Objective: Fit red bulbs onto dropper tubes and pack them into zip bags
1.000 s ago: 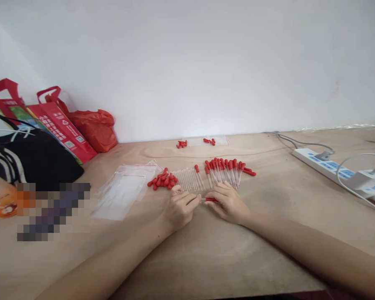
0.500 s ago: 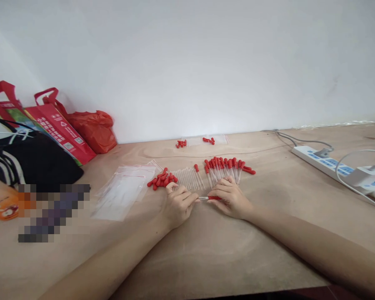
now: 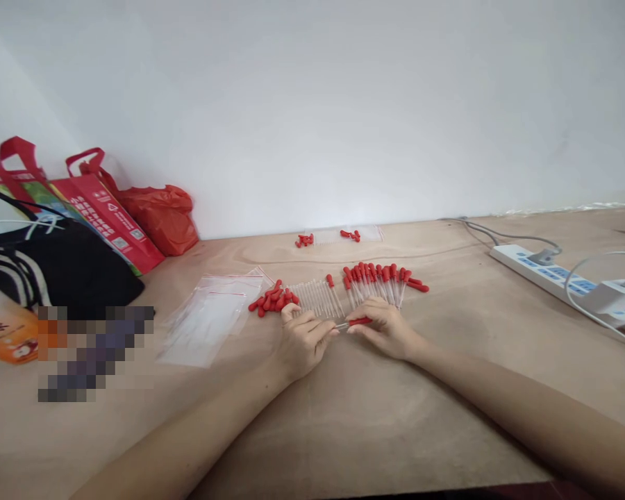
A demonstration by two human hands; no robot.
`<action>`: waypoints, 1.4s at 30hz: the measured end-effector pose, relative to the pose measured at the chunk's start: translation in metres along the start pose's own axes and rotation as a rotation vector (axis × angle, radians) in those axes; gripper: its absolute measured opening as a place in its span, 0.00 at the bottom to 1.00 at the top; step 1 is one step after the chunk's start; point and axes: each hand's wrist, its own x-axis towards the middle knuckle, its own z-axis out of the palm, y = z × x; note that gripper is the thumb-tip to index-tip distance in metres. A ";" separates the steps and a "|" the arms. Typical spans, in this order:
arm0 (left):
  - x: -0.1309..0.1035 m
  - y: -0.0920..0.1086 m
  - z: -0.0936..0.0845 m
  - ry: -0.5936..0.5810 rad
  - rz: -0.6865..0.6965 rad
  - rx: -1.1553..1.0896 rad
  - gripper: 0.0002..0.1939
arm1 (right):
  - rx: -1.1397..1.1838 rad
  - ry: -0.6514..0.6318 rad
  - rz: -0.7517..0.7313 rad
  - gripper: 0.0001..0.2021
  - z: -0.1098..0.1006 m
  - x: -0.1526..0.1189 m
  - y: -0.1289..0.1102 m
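My left hand (image 3: 306, 342) pinches a thin glass tube (image 3: 342, 326) between thumb and fingers. My right hand (image 3: 384, 328) is closed on a red rubber bulb (image 3: 360, 321), which sits at the right end of that tube. Beyond my right hand, a fan of clear droppers with red bulbs (image 3: 379, 272) lies on the table. Behind my left hand is a row of bare glass tubes (image 3: 312, 297), with one red bulb (image 3: 330, 280) at its right end. A pile of loose red bulbs (image 3: 273, 300) lies left of the row.
Clear zip bags (image 3: 208, 319) lie on the wooden table (image 3: 344, 430) at left. Further back is another bag with red bulbs (image 3: 350, 235). Black (image 3: 83, 267) and red bags (image 3: 161, 215) stand at far left, a power strip (image 3: 542, 271) with cables at right.
The view has shifted slightly. My right hand's fingers have loosened a little, and the red bulb and tube between my hands now tilt up to the right.
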 end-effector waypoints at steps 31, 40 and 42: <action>0.000 -0.009 -0.001 -0.130 -0.279 0.024 0.09 | -0.614 0.125 0.658 0.11 -0.002 0.083 0.069; 0.011 -0.016 0.008 -0.091 -0.327 0.103 0.07 | -0.708 0.300 0.445 0.11 -0.042 0.034 0.066; 0.021 -0.021 0.014 -0.091 -0.346 0.131 0.07 | -0.752 0.332 0.462 0.11 -0.057 0.014 0.072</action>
